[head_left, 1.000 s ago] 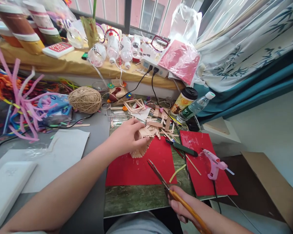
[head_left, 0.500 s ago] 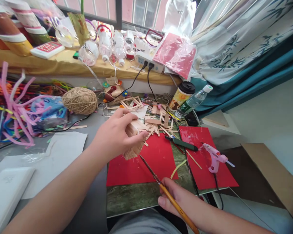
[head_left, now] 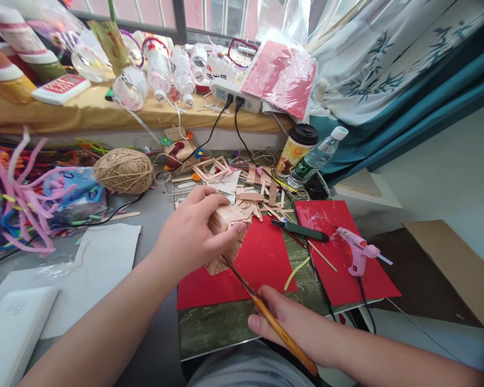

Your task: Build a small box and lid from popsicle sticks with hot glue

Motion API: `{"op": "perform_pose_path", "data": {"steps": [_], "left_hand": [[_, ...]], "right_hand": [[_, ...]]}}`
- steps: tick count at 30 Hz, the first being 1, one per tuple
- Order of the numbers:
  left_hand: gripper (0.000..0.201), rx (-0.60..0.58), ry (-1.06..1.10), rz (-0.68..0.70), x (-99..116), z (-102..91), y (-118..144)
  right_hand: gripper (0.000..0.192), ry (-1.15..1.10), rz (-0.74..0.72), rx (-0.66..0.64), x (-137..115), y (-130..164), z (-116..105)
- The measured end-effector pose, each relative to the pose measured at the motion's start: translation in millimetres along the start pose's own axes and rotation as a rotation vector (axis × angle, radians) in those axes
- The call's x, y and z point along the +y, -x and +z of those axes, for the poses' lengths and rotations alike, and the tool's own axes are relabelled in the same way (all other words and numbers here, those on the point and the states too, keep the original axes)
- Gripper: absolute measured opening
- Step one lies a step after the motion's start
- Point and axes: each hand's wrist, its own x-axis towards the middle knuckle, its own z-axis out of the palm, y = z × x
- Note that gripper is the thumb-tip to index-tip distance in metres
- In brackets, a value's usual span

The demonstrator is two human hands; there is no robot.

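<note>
My left hand (head_left: 191,234) grips a small structure of glued wooden craft sticks (head_left: 228,236), lifted just above a red paper sheet (head_left: 262,269). My right hand (head_left: 284,325) holds long scissors with orange handles (head_left: 280,334); their metal blades (head_left: 237,273) point up-left and the tip reaches the underside of the stick structure. Both hands are over the near part of the green-patterned board (head_left: 218,325).
Loose craft sticks (head_left: 252,196) and a stick frame (head_left: 210,169) lie behind. A pink glue gun (head_left: 357,250) rests on a second red sheet (head_left: 347,258). Also here: a dark-handled cutter (head_left: 302,231), twine ball (head_left: 123,170), cup (head_left: 296,150), water bottle (head_left: 317,158), pink pipe cleaners (head_left: 20,193), white papers (head_left: 100,258).
My left hand lifted the stick structure off the red sheet and tilted it. My right hand moved the scissors left and up until the blades met the structure.
</note>
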Motion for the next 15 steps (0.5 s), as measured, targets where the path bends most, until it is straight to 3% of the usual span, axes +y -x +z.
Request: {"op": "perform_pose_path", "data": {"steps": [15], "left_hand": [[0.05, -0.027, -0.059, -0.001, 6.4, 9.1, 1.3]], "right_hand": [[0.057, -0.053, -0.03, -0.014, -5.4, -9.5, -3.7]]}}
